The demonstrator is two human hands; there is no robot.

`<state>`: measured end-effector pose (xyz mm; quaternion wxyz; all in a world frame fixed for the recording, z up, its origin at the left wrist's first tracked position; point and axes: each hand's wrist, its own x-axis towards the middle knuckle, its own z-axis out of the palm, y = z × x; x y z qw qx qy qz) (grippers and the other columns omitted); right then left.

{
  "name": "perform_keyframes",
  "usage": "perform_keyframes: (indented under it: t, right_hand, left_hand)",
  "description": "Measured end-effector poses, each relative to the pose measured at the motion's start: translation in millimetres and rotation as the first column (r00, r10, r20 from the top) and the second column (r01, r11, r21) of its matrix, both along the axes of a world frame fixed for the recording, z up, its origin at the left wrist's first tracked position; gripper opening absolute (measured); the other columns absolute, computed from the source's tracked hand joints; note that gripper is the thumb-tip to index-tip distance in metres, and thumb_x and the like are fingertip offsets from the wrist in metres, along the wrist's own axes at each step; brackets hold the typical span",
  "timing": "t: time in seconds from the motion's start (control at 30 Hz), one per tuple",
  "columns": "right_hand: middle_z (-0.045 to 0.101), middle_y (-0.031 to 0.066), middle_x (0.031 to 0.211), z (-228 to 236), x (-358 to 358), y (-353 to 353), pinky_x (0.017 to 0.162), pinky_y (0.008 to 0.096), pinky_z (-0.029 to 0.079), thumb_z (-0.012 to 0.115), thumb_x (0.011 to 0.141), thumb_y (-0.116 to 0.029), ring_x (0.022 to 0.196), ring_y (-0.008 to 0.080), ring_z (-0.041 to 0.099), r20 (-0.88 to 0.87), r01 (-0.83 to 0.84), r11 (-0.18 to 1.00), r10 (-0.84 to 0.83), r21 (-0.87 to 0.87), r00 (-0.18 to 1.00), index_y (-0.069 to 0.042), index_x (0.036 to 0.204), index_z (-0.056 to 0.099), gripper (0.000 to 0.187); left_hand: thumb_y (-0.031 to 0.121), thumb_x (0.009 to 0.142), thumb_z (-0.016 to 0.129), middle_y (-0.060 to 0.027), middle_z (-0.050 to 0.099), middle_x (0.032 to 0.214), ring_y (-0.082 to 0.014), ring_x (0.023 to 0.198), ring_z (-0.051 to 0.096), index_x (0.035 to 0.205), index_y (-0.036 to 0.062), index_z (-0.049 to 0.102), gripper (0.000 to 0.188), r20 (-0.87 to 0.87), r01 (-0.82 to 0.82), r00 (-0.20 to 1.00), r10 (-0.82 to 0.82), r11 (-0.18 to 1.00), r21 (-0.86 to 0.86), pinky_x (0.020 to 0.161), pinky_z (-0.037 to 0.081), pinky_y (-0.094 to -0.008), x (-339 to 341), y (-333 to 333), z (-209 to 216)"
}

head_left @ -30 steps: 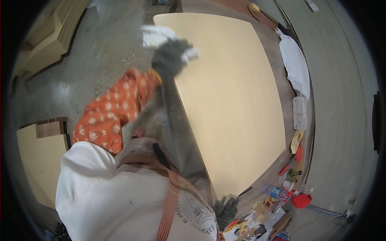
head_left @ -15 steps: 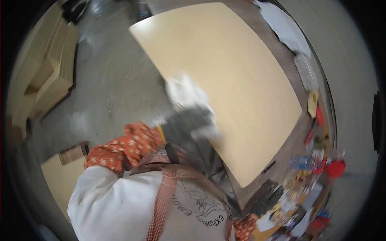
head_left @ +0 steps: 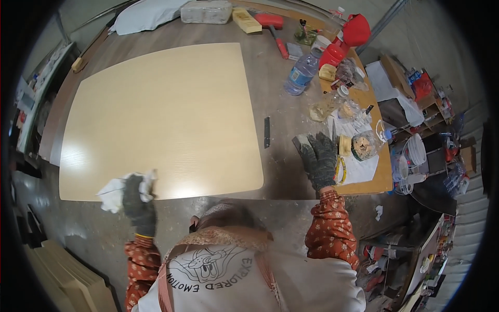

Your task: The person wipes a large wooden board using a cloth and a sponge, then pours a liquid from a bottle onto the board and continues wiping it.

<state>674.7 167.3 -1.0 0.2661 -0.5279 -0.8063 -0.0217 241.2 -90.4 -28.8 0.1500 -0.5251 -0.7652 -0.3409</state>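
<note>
White cloth (head_left: 111, 195) bunched in left fingers (head_left: 134, 183), right fingers (head_left: 326, 145) spread near clear container (head_left: 374, 149) (brownish bits (head_left: 363, 145) inside)

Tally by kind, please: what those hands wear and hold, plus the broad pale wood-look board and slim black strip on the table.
Dark grey fabric gloves: 2
Crumpled white cloth: 1
Broad pale wood-look board: 1
Slim black strip: 1
Total: 5
</note>
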Motion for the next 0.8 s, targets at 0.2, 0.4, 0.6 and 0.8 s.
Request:
perform_keyframes:
  t: [0.2, 0.4, 0.6, 0.8]
  right_hand:
    - [0.064, 0.0143, 0.113, 21.0, 47.9, 6.6, 0.094, 0.0378, 0.045, 0.060, 0.089, -0.014, 0.106, 0.0284, 0.059, -0.330, 0.165, 0.977, -0.112, 0.138, 0.937, -0.002, 0.110, 0.065, 0.025]
    - [0.063, 0.0210, 0.116, 12.6, 81.2, 30.4, 0.096, 0.0407, 0.044, 0.069, 0.082, -0.033, 0.111, 0.0336, 0.058, -0.269, 0.390, 0.916, -0.400, -0.091, 0.876, 0.001, 0.119, 0.060, 0.051]
    - [0.061, 0.0213, 0.118, -10.0, 89.0, 40.4, 0.094, 0.0406, 0.046, 0.072, 0.081, -0.039, 0.108, 0.0350, 0.059, -0.088, 0.322, 0.932, -0.339, -0.165, 0.937, -0.002, 0.129, 0.051, 0.064]
    - [0.057, 0.0117, 0.129, 32.5, 63.2, 13.1, 0.090, 0.0359, 0.050, 0.059, 0.092, -0.043, 0.110, 0.0264, 0.059, -0.103, 0.503, 0.862, -0.508, -0.066, 0.855, -0.005, 0.136, 0.048, 0.059]
  left_hand:
    - [0.031, 0.096, 0.043, -0.0164, 0.058, 0.124, -0.0335, 0.120, 0.052, 0.118, 0.0071, 0.062, 0.038, -0.068, 0.436, 0.893, -0.445, 0.893, -0.114, 0.103, 0.037, -0.0488, 119.9, 53.0, 28.4]
    - [0.035, 0.084, 0.058, -0.0122, 0.058, 0.124, -0.0319, 0.116, 0.056, 0.116, 0.0131, 0.063, 0.039, -0.104, 0.547, 0.824, -0.557, 0.830, -0.106, 0.096, 0.044, -0.0466, 174.6, 95.2, 27.1]
    - [0.021, 0.077, 0.061, -0.0118, 0.060, 0.117, -0.0289, 0.114, 0.054, 0.109, 0.0119, 0.066, 0.034, -0.142, 0.530, 0.838, -0.527, 0.848, -0.020, 0.093, 0.045, -0.0422, 198.0, 97.3, 17.4]
    - [0.028, 0.083, 0.054, -0.0129, 0.055, 0.126, -0.0314, 0.120, 0.051, 0.113, 0.0123, 0.060, 0.034, -0.134, 0.684, 0.719, -0.682, 0.728, -0.045, 0.102, 0.037, -0.0504, 186.9, 82.2, 14.7]
